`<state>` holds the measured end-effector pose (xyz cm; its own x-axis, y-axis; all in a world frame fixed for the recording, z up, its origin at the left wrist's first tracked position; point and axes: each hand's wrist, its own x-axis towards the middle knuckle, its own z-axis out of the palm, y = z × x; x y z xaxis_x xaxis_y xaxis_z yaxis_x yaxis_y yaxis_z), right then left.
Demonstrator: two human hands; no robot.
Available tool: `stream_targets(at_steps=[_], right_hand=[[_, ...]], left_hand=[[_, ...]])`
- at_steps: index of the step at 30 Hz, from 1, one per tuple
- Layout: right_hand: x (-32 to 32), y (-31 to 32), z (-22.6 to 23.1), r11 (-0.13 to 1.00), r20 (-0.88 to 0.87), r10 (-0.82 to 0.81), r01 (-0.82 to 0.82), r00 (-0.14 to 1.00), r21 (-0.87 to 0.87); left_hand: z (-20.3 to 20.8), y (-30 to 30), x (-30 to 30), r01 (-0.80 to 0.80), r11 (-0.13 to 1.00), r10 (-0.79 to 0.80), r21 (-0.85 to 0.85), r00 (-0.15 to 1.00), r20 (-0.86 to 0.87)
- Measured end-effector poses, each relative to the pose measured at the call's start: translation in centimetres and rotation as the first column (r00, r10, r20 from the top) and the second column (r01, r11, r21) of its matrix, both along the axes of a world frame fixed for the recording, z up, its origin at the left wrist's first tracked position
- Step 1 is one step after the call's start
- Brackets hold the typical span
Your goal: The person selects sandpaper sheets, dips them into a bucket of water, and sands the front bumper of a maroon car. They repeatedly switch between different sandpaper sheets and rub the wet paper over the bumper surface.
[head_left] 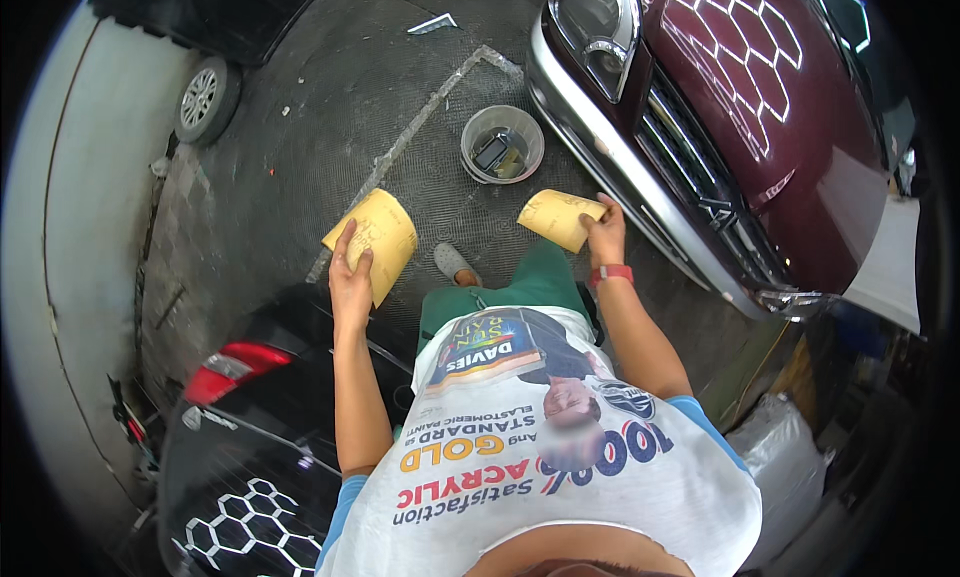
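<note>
My left hand (350, 285) grips a curled yellow sheet of sandpaper (390, 232) by its near side, thumb and fingers lying over the printed backing. A smaller curved piece of yellow sandpaper (553, 217) is pinched in my right hand (606, 235), which wears a red wristband. The two pieces are held apart, in front of my body, above the floor. Beyond them, between the hands, stands a translucent bucket (533, 142) with dark, reflecting contents that I cannot make out clearly.
A maroon car (810, 157) with a chrome-edged front stands close on the right. A dark car's rear with a red tail light (235, 367) is at my lower left. A loose wheel (208, 99) rests by the left wall. Grey plastic sheeting (785, 467) lies lower right.
</note>
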<state>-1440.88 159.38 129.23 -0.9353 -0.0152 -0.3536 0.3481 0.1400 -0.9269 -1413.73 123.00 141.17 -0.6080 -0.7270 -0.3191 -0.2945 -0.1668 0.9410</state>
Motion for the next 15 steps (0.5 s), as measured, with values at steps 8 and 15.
stream_targets(at_steps=[8, 15], right_hand=[[-4.3, -11.2, -16.2, 0.993, 0.056, -0.117, 0.117, 0.991, 0.012], [-8.1, -16.5, -19.4, 0.993, 0.255, 0.044, -0.07, 0.966, 0.095]], left_hand=[[-2.0, -6.0, -10.2, 0.082, 0.975, -0.096, 0.206, 0.994, 0.058], [-8.7, -6.1, -19.2, -0.098, 0.858, 0.073, 0.504, 0.995, 0.069]])
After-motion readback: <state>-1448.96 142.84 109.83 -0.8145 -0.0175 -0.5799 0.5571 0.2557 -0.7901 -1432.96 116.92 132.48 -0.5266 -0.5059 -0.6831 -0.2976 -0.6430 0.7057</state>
